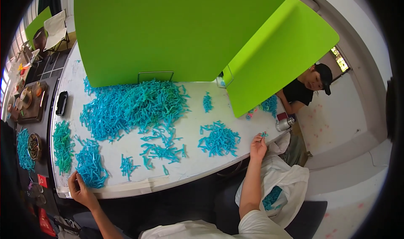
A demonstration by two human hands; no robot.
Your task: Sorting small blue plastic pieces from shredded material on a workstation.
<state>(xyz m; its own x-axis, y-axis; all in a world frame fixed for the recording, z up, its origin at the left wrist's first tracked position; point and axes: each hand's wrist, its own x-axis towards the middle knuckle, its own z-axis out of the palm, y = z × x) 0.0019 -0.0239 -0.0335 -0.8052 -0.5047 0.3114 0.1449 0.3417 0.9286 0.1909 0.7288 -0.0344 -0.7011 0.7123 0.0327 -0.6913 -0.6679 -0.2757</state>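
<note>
My right hand (258, 147) is raised past the table's front edge, its fingertips pinching a small teal plastic piece (264, 134). Below that hand a white bag (294, 176) hangs open, with more teal pieces (272, 197) inside. My left hand (81, 192) is at the near left corner of the table, thumb and fingers slightly apart beside a heap of blue strip-like pieces (90, 165). Whether its fingertips touch the heap I cannot tell. A rounded heap of blue pieces (219, 140) lies on the table left of my right hand.
A large blue-green pile (134, 106) spreads below a bright green upright panel (160, 32). A second green panel (282, 49) slants to the right. Behind it a person in a black cap (301, 87) leans at the table (191, 167). A metal canister (285, 124) stands at the right edge.
</note>
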